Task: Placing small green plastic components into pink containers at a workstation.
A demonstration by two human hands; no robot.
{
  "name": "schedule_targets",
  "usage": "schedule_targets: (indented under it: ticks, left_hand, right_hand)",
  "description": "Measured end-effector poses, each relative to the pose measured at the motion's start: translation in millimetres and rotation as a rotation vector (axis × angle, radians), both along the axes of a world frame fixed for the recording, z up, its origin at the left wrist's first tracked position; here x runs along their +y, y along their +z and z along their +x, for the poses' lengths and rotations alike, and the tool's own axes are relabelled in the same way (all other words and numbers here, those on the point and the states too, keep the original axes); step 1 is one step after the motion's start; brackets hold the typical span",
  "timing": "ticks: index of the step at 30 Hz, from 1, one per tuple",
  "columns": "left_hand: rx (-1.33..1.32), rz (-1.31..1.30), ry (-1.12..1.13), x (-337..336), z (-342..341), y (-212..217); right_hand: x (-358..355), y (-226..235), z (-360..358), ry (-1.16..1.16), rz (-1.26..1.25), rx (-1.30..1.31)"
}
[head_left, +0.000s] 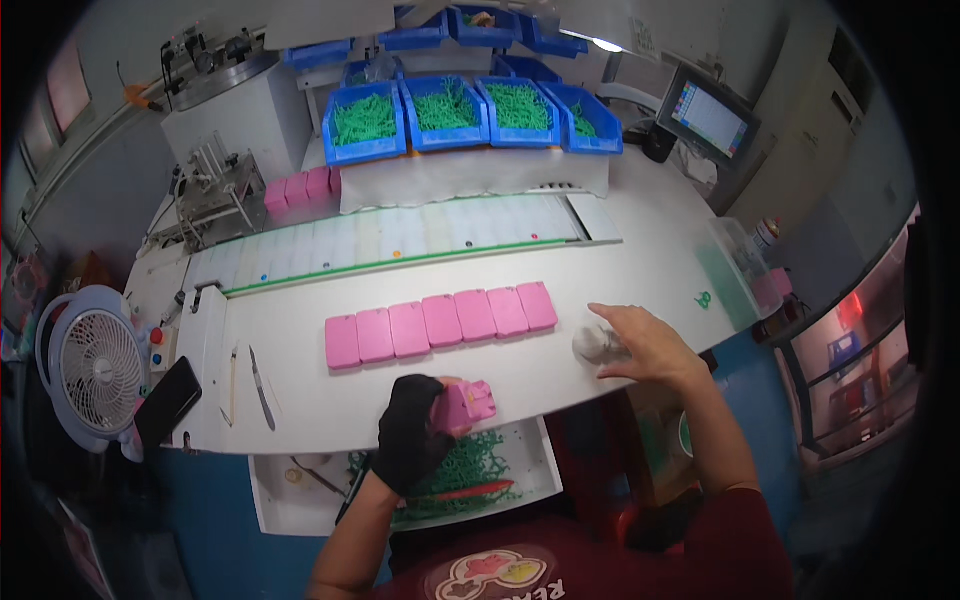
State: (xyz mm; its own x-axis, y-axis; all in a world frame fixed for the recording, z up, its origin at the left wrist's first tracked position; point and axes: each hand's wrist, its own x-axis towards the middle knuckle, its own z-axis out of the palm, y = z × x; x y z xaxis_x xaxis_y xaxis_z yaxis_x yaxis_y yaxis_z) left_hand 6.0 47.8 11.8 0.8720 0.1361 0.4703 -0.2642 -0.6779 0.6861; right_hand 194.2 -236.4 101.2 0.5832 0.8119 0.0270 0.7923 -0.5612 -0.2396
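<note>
A table (pixel 280 320) stands above an open drawer (pixel 530 455) of green scraps (pixel 480 460). Seven pink blocks (pixel 441 322) lie in a row on the tabletop. The left hand (pixel 412 430), gloved, grasps a single block (pixel 467 406) near the table's front edge; the right hand (pixel 648 345) arches around a whitish object (pixel 592 346), whether gripping I cannot tell.

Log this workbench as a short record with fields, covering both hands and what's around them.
Left hand: black-gloved, holding a pink block
Right hand: bare, fingers spread around a whitish item, contact unclear
Table row: seven pink pieces, side by side
Front bins: four blue bins holding green pieces
Drawer: open below the table edge, green strands inside
</note>
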Motion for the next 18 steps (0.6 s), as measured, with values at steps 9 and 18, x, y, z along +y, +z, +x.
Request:
schedule_targets:
  ticks: [9, 18]
  left_hand:
    - [0.164, -0.091, 0.119, -7, 20, -18]
    - [0.175, 0.143, 0.185, -20, 15, -8]
  right_hand:
    - [43, -28, -43, 0.174, 0.383, -0.115]
    - [90, -34, -73, 0.300, 0.303, -0.276]
